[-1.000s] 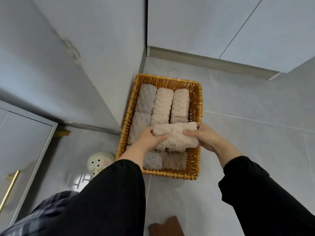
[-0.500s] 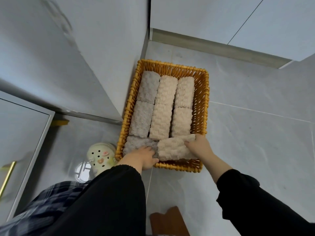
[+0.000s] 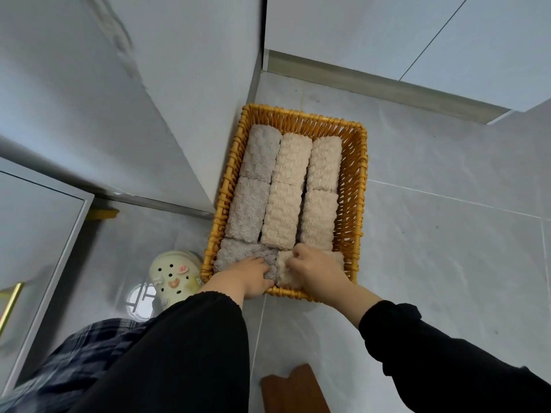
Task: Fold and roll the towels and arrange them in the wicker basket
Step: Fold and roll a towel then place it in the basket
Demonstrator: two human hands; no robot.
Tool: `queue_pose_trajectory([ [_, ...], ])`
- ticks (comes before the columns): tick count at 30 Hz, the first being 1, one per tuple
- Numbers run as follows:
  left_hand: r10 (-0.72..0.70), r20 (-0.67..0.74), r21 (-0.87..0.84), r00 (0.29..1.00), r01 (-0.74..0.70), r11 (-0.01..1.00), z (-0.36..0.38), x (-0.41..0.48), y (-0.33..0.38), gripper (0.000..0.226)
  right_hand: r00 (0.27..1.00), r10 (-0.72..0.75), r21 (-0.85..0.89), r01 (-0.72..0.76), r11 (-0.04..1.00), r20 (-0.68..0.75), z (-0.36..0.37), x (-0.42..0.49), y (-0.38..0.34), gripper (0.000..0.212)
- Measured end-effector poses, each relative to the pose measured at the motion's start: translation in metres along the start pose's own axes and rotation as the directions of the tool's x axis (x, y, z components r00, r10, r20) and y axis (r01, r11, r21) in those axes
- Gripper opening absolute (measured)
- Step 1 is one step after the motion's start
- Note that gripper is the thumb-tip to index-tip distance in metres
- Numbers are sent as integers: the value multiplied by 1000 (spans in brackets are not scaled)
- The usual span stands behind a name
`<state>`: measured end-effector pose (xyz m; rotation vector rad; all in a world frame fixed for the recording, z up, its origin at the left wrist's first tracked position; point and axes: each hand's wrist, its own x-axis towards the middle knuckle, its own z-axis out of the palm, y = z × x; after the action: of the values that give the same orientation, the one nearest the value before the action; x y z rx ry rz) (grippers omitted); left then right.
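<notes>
Beige roll (image 3: 283, 271) pinched under right grip (image 3: 317, 272); grey roll (image 3: 235, 253) held under left grip (image 3: 253, 277).

I record a glossy grey tiled floor (image 3: 447, 234), pale grout lines, a window-shaped reflection (image 3: 142, 296) at lower left. Plain grey walls (image 3: 179, 84), skirting (image 3: 372, 84) along the far one. Cabinet door (image 3: 32, 234) with brass handle (image 3: 10, 305), left.

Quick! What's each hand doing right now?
Left hand: on the grey towel; grip cannot be told.
Right hand: closed, gripping the cream towel.
</notes>
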<state>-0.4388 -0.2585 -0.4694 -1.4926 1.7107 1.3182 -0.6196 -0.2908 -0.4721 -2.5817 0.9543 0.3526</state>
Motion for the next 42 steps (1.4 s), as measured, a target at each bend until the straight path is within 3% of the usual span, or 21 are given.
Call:
queue_pose_trajectory([
  [2, 2, -2, 0, 1000, -2, 1000, 1, 0, -1, 58, 997, -37, 29, 36, 999, 61, 1, 6, 3, 5],
  [7, -2, 4, 29, 1000, 2, 1000, 5, 1, -2, 57, 977, 134, -12, -133, 991, 165, 9, 20, 9, 32],
  [11, -15, 14, 45, 1000, 14, 999, 6, 3, -2, 57, 962, 167, 35, -179, 983, 215, 18, 25, 7, 33],
  [15, -16, 26, 36, 1000, 15, 999, 5, 4, -2, 57, 941, 276, -77, -266, 961, 194, -1, 19, 19, 24],
  [18, -11, 32, 38, 999, 10, 999, 3, 3, 1, 57, 837, 319, -235, -234, 943, 444, -1, 11, 23, 26],
  [20, -14, 40, 24, 999, 13, 1000, 1, 4, 2, 57, 803, 252, -250, -133, 959, 540, 0, 9, 21, 26],
  [22, -17, 23, -20, 1000, 18, 1000, 0, 5, 2, 55, 788, 250, -218, -150, 964, 563, -6, 14, 20, 24],
  [23, -24, -33, -64, 999, 22, 998, 0, 5, 1, 52, 805, 293, -183, -231, 956, 515, -9, 18, 21, 22],
  [25, -83, -230, -192, 970, 39, 981, -6, 5, 1, 38, 899, 397, -59, -393, 918, 183, -14, 24, 24, 12],
  [26, -118, -329, -240, 937, 37, 970, -12, 4, 2, 34, 916, 399, -28, -400, 916, -37, -16, 29, 26, 4],
  [28, -137, -474, -255, 870, 13, 967, -26, 1, 5, 30, 926, 325, -72, -344, 936, -192, -8, 36, 34, 15],
  [31, -103, -610, -237, 786, -56, 970, -38, 1, 6, 28, 951, 309, -111, -308, 945, -11, 2, 41, 46, 45],
  [34, -46, -659, -143, 750, -65, 988, -39, 5, 3, 32, 911, 393, -141, -376, 916, 128, 8, 41, 55, 54],
  [36, -40, -663, -102, 747, -37, 994, -38, 7, 1, 38, 912, 409, -87, -405, 910, 37, 6, 43, 51, 50],
  [39, -135, -576, -150, 806, 58, 987, -37, 10, -3, 60, 915, 328, -5, -339, 941, -235, -2, 53, 34, 43],
  [42, -222, -439, -196, 871, 148, 969, -38, 13, -5, 76, 941, 249, -6, -257, 966, -228, -9, 67, 14, 51],
])
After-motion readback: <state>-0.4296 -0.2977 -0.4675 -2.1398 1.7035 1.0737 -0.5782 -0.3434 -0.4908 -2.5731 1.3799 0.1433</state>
